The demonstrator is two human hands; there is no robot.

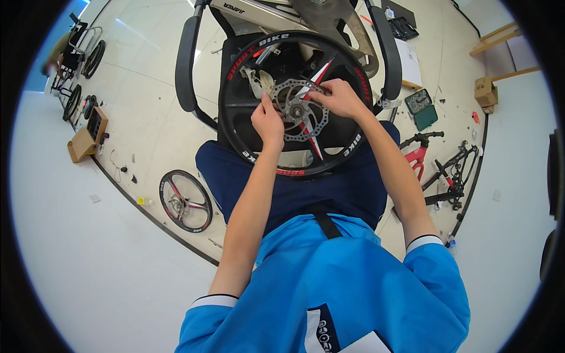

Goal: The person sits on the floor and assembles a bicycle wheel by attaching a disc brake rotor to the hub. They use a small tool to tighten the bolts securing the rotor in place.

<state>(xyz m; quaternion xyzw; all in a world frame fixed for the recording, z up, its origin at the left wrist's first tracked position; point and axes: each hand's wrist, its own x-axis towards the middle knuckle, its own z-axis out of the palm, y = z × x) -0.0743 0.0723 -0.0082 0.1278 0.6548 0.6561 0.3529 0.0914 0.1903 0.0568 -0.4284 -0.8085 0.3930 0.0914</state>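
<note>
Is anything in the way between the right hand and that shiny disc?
Nothing visible is: the right hand seems to touch the upper-right edge of the disc, at the middle of the black wheel.

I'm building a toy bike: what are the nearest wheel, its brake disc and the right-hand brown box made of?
Wheel: smooth black; painted metal or plastic, unclear which. Brake disc: probably metal, shiny grey, neatly holed. Brown box: likely cardboard, dull, tan, flat-sided.
</note>
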